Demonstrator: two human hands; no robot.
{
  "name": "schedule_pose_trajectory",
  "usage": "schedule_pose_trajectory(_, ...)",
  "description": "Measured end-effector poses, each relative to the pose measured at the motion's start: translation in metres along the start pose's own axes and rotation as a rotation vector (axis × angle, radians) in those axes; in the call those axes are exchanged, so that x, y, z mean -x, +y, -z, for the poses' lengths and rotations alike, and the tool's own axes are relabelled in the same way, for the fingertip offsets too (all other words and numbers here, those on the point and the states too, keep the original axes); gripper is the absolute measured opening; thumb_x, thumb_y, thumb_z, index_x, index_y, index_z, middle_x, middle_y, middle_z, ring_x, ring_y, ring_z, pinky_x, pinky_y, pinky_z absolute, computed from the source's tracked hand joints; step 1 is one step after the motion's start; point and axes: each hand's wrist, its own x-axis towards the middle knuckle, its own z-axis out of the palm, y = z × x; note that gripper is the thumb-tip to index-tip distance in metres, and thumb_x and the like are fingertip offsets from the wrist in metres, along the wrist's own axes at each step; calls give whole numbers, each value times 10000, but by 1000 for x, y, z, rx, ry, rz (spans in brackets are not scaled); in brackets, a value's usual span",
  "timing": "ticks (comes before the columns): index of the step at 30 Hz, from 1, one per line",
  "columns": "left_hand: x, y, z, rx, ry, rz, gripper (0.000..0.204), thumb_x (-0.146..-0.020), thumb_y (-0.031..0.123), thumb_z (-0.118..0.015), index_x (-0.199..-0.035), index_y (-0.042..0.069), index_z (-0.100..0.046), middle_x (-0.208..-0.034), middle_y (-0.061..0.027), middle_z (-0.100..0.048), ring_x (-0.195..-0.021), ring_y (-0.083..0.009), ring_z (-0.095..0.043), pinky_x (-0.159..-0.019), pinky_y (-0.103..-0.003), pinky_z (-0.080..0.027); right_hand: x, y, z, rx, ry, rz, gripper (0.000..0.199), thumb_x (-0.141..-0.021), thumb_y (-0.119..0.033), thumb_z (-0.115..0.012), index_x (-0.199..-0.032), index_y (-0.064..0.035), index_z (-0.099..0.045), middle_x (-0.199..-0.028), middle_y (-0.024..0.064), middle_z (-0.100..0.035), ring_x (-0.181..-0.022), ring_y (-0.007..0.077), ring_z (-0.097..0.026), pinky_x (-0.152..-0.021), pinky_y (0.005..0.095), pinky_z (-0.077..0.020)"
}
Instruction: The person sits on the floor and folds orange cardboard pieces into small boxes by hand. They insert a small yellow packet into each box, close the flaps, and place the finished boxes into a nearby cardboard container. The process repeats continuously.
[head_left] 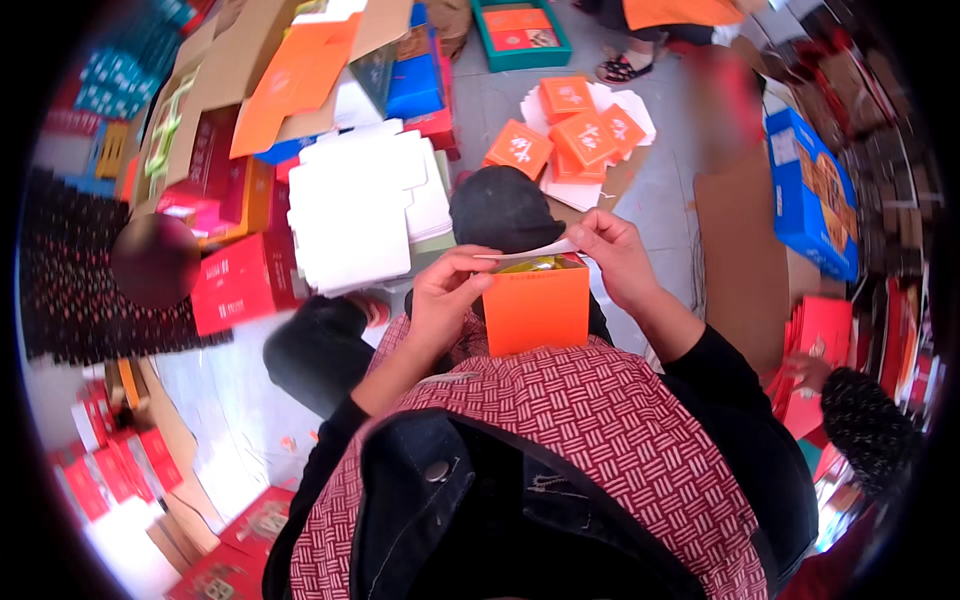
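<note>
An orange box (pixel 537 312) stands upright on my lap, its top open. Something shiny and yellow-green (pixel 540 265) shows inside it. Along the far edge of the opening is a raised white flap (pixel 522 254). My left hand (pixel 447 293) pinches the left end of that flap, with the thumb by the box's upper left corner. At the flap's right end, my right hand (pixel 612 255) grips it between thumb and fingers. A patterned red apron (pixel 600 410) lies under the box.
White flat cartons (pixel 350 205) are stacked ahead on the left, near a red box (pixel 243 282). Several closed orange boxes (pixel 585 138) lie piled on the floor ahead. A green tray (pixel 522 60) stands beyond. At right, another person's hand (pixel 808 372) touches red packages (pixel 822 335).
</note>
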Motion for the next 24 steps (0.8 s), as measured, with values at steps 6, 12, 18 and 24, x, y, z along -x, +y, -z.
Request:
schedule_pose_trajectory(6,-16,16,-24,220,222,171,86,-827,1,-634,-774,19,-569,-964,-87,-611,-872,-132,-558,-812,-258,-448,-34,-43,1,193,-345,-288,204,-825,-128,-673,-998,-21,-649,-923,43,-655,-847,92,-592,-753,243,-474)
schedule_pose_trajectory(12,-17,20,-30,212,228,113,114,-842,-24,-591,-929,27,-537,-1011,-81,-589,-927,-129,-551,-838,-267,-451,-45,-43,-3,434,-449,-275,329,-792,-108,-706,-1099,-12,-637,-946,55,-659,-854,87,-600,-755,231,-484)
schedule_pose_trajectory(18,-23,31,-35,61,174,256,261,-875,3,-551,-1134,19,-519,-1090,-75,-572,-994,-118,-542,-863,-259,-454,-42,-36,-6,384,-360,-237,319,-778,-70,-698,-1084,-6,-635,-921,31,-644,-810,84,-596,-711,212,-486)
schedule_pose_trajectory(24,-34,29,-27,10,50,316,230,-904,43,-516,-1131,21,-539,-1090,-68,-574,-1004,-119,-540,-876,-259,-446,-46,-28,-18,512,-283,-127,245,-738,-20,-693,-974,1,-633,-911,25,-631,-820,86,-591,-741,227,-486)
